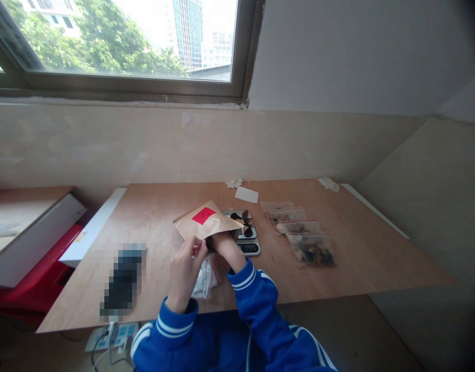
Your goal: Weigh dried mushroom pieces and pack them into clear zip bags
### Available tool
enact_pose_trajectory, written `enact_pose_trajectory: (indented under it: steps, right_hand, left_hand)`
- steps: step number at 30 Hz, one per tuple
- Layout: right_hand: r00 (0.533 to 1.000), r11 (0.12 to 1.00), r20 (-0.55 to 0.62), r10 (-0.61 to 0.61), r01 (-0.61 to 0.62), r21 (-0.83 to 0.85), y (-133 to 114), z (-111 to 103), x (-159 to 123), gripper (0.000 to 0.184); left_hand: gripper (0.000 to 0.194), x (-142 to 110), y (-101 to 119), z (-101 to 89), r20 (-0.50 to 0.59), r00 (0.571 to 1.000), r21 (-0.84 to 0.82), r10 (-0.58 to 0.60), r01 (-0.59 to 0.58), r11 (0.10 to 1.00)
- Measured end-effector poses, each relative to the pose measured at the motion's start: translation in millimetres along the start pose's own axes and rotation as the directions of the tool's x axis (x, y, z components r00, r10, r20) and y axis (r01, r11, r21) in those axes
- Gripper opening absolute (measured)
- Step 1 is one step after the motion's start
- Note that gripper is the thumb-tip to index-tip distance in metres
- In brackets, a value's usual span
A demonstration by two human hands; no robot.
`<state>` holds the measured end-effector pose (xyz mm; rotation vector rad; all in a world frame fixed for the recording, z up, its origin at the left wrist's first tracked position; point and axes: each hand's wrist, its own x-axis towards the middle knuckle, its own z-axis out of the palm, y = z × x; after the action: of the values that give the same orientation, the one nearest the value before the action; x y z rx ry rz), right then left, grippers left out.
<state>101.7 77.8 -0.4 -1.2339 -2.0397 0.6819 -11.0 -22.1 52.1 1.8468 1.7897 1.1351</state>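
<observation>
A brown paper bag (218, 223) with a red label is tilted above the table, its mouth facing me. My left hand (187, 266) pinches the near edge of its opening. Inside the mouth is my right hand (225, 247); its fingers are hidden by the paper. Just behind and right of the bag stands a small digital scale (253, 249), with several dark dried pieces (247, 227) on its plate. Below my hands lie clear zip bags (206, 279), seemingly without contents.
Several filled zip bags (311, 250) lie in an overlapping row on the right of the wooden table (361, 258). A white card (247, 195) and crumpled tissue (234, 183) are at the back. A pixelated dark object (123, 281) lies left, near a power strip (123, 333) below the edge.
</observation>
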Motion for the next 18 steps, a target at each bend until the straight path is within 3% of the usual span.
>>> enact_pose_trajectory:
  steps: [3,8,13,18]
  right_hand:
    - [0.998,0.998,0.051,0.021,-0.024,0.05,-11,-21,-20,0.036]
    - [0.991,0.982,0.074,0.107,-0.117,0.148,-41,-57,-40,0.018]
    - [0.988,0.952,-0.081,0.133,-0.105,0.287,-56,-76,-55,0.022]
    - [0.938,0.888,-0.267,0.222,-0.081,0.454,-43,-94,-74,0.017]
  left_hand:
    - [0.023,1,2,-2.6,-0.009,1.0,-0.003,-0.02,0.02,1.0]
    - [0.025,5,3,-4.0,-0.007,0.998,-0.011,-0.062,0.062,0.998]
    - [0.023,10,6,-6.4,-0.057,0.996,0.061,-0.067,0.071,0.996]
    - [0.02,21,11,-8.6,-0.148,0.987,0.097,-0.059,0.073,0.993]
